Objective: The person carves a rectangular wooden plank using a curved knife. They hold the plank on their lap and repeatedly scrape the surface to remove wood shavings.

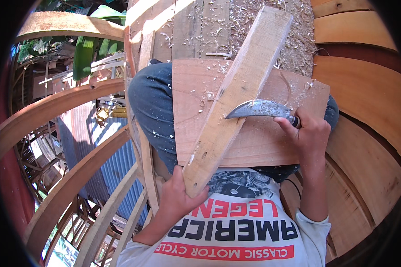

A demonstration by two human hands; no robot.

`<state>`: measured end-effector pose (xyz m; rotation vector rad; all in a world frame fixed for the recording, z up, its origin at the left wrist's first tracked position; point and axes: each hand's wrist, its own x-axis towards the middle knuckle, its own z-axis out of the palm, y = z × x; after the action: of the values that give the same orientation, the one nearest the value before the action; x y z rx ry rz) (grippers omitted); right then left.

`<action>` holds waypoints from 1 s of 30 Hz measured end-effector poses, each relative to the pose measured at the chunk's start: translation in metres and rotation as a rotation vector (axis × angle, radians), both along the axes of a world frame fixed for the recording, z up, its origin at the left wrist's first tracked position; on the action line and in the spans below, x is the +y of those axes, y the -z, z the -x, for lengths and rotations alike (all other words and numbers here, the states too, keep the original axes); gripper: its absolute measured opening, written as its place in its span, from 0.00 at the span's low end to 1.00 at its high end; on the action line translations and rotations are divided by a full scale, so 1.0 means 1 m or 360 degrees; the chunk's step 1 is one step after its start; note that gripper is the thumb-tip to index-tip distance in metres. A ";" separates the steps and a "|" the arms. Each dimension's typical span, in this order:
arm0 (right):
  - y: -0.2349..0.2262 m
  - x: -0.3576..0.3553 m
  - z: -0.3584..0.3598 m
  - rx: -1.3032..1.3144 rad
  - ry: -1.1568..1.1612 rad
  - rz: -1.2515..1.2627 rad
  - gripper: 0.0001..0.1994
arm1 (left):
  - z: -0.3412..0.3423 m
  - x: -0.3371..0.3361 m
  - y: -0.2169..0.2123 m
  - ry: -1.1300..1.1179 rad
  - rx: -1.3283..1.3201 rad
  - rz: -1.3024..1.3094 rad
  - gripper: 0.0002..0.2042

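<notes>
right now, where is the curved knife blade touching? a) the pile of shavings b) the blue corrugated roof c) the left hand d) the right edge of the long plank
d: the right hand holds the curved knife with its tip against the right edge of the long plank, which lies across the flat board while the left hand grips the plank's near end.

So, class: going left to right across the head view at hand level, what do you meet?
Curved wooden ribs → left hand → long plank → curved knife blade → right hand → curved hull boards.
</notes>
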<state>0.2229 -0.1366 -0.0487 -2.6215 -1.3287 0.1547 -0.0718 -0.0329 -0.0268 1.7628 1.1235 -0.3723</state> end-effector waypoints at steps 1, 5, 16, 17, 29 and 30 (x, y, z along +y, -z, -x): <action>-0.001 -0.001 0.002 -0.0007 0.0000 0.0018 0.30 | 0.001 -0.002 0.003 0.0004 -0.0027 -0.0028 0.27; -0.010 -0.007 0.018 0.0117 -0.0069 0.0051 0.29 | -0.003 -0.001 0.001 -0.0031 -0.0022 -0.0012 0.28; -0.004 0.003 0.026 0.0247 -0.0068 -0.0038 0.27 | -0.005 0.002 0.000 -0.0023 -0.0042 0.0003 0.28; -0.005 -0.001 0.035 0.0305 -0.0099 -0.0077 0.26 | -0.004 0.002 0.001 0.0006 -0.0004 -0.0007 0.28; -0.005 0.001 0.038 0.0290 -0.0242 -0.0035 0.26 | -0.002 0.002 0.002 -0.0043 -0.0062 -0.0013 0.28; 0.001 0.000 0.016 0.0209 -0.0100 0.0003 0.26 | -0.002 0.000 0.003 -0.0057 -0.0071 0.0004 0.28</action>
<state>0.2074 -0.1361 -0.0494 -2.5234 -1.3669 0.3316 -0.0702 -0.0325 -0.0294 1.7381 1.1212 -0.3112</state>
